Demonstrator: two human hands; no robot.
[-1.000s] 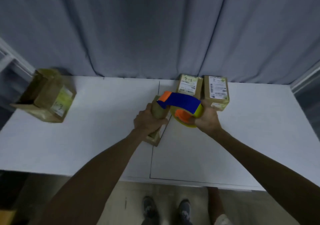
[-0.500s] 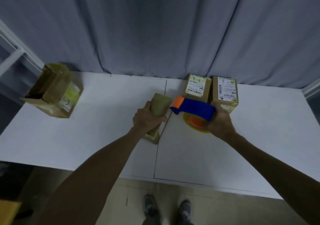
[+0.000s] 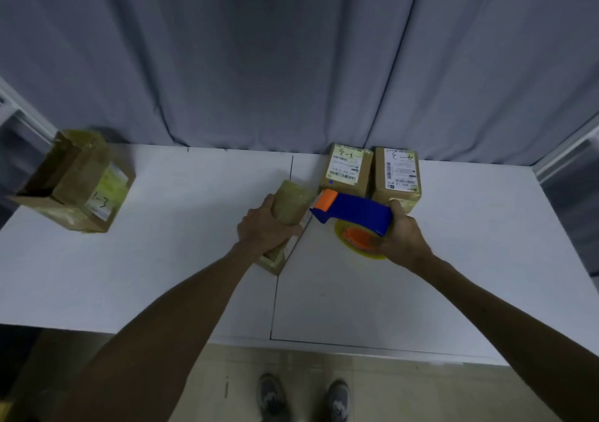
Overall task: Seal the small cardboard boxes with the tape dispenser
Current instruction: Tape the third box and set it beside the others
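At the middle of the table (image 3: 453, 292), the left hand (image 3: 265, 227) wraps the upright box (image 3: 290, 204) by its sides. It is probably light and stiff, its taped skin slick. The right hand (image 3: 403, 236) grips the dispenser (image 3: 353, 215), whose nose is beside the box. The 3-3 box (image 3: 345, 170) and 4-3 box (image 3: 398, 173) crowd behind. An open box (image 3: 74, 181) sits far left.

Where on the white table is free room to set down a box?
Free: the tabletop between the open box at far left and the left hand gripping the small box; the patch right of the two labelled boxes; the near strip before both hands. Crowded: back centre, where the right hand holds the tape dispenser beside those boxes.
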